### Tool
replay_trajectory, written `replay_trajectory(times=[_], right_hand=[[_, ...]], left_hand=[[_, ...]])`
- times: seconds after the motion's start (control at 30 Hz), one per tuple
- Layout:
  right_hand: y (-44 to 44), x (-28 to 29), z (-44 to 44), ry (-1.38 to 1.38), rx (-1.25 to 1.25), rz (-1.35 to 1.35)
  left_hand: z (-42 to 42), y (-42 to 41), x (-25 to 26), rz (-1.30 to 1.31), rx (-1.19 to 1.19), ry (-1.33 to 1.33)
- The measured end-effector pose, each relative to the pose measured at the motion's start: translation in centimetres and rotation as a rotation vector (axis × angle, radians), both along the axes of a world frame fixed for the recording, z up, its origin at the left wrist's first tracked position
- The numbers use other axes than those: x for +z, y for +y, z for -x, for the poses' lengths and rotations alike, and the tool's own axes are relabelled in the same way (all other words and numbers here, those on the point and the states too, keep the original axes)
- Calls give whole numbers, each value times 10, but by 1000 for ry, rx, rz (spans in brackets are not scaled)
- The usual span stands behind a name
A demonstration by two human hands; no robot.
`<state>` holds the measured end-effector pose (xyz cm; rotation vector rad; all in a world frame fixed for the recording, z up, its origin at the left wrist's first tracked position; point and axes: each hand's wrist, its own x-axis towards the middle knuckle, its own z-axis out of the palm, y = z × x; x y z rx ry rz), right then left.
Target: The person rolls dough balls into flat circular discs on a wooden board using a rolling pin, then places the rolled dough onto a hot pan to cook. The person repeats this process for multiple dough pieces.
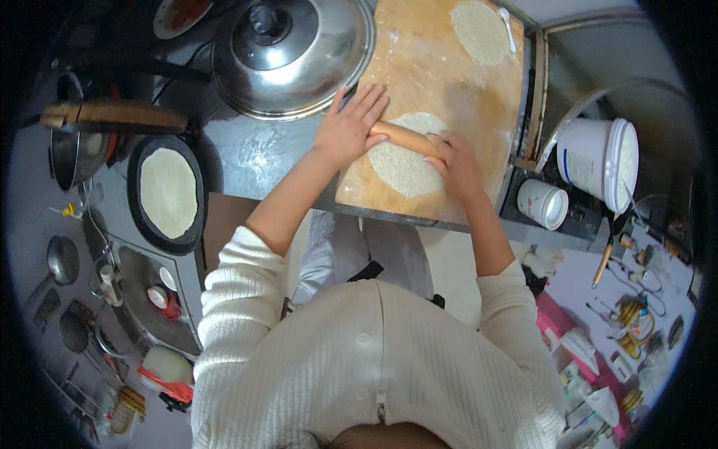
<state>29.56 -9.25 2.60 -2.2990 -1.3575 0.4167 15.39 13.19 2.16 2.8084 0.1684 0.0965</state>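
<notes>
A wooden rolling pin (406, 139) lies slantwise across a flat round of speckled dough (406, 171) on a floured wooden board (432, 84). My left hand (350, 126) bears on the pin's left end, fingers stretched out past it and thumb along its near side. On the pin's right end, my right hand (457, 163) curls its fingers around the wood. A second dough round (479, 33) rests at the board's far right corner, with a white plastic spoon (507, 29) at its edge.
A large steel lid (297, 56) stands left of the board. Further left, a black pan (133, 196) holds a flat dough round (168, 193). On the right are a white bucket (586, 157) and a small white tub (541, 203). A sink (140, 280) lies at lower left.
</notes>
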Motion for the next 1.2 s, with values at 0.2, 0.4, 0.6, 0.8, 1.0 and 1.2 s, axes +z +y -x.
replay_trajectory(times=[0.2, 0.4, 0.6, 0.8, 1.0, 1.2], right_hand=[[-37, -9, 81, -43, -129, 112], [-42, -11, 87, -95, -145, 23], [-51, -16, 55, 59, -267, 151], [-60, -11, 114, -106, -316, 112], [-69, -11, 67, -48, -334, 62], [-81, -18, 123, -132, -402, 129]], left_hand=[[71, -22, 0, 79, -111, 162], [66, -15, 18, 4, -79, 136], [13, -12, 3, -13, -97, 92], [61, -19, 11, 56, -234, 225], [-5, -17, 4, -67, -207, 119], [54, -29, 9, -64, -304, 276]])
